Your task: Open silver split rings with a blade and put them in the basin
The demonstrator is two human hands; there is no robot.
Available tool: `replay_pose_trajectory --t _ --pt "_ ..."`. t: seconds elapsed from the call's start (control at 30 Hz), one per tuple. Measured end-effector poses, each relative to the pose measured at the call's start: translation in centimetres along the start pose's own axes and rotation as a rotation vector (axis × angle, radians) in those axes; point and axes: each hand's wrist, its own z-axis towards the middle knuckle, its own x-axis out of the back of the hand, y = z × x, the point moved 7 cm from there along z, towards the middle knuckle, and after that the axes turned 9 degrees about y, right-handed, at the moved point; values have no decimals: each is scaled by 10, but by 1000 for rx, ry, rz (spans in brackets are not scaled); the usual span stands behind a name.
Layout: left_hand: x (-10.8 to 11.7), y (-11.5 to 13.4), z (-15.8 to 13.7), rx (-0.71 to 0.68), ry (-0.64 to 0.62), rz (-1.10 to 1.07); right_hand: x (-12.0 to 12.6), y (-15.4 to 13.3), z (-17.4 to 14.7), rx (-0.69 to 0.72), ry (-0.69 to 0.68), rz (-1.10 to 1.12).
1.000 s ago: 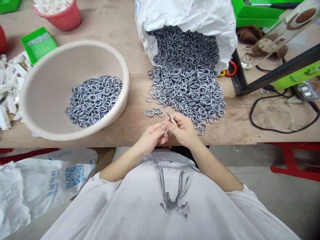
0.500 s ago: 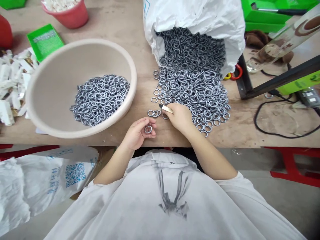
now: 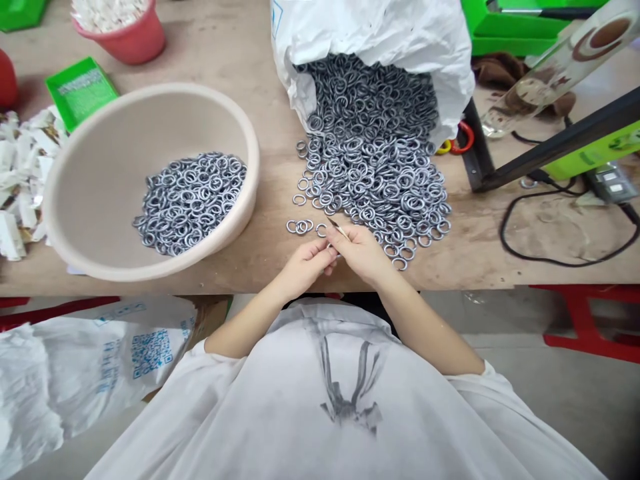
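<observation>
My left hand (image 3: 306, 268) is closed in a pinch at the table's front edge, on a grey ring that mostly hides behind the fingers. Meeting it from the right, my right hand (image 3: 366, 255) grips a small knife (image 3: 341, 229) with a dark tip and a pale handle, tip pointing up and left. The fingertips of both hands come together around the ring. Just beyond them lie a few loose grey rings (image 3: 301, 227). A large pile of grey rings (image 3: 373, 170) spills from a white sack (image 3: 370, 30) behind my right hand.
On the left stands a wide beige basin (image 3: 253, 143) with many rings inside. Further left are a green tray (image 3: 83, 93), a pink bucket (image 3: 133, 43) and white pieces (image 3: 25, 167). At right are a dark metal frame (image 3: 540, 160), a black cable (image 3: 505, 233) and a clear bottle (image 3: 555, 77).
My left hand has moved right with the ring, turning its fingers inward to meet my right hand. The knife has turned, its tip pointing more upward. The whole view has shifted slightly.
</observation>
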Motion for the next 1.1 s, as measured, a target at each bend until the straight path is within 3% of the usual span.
replay_pose_trajectory --t 0.13,0.4,0.53,0.8,1.1 --pt "1 -5 -2 119 65 -91 7 -1 -6 61 89 51" --pt "2 -4 -2 81 46 -63 6 -1 -8 12 6 96" --pt "7 -6 -1 87 115 -146 7 2 -12 23 79 15" --pt "2 -6 -9 144 85 -248 6 0 -12 72 121 17" --pt "6 -4 -12 134 206 -388 10 -12 -31 404 248 -631"
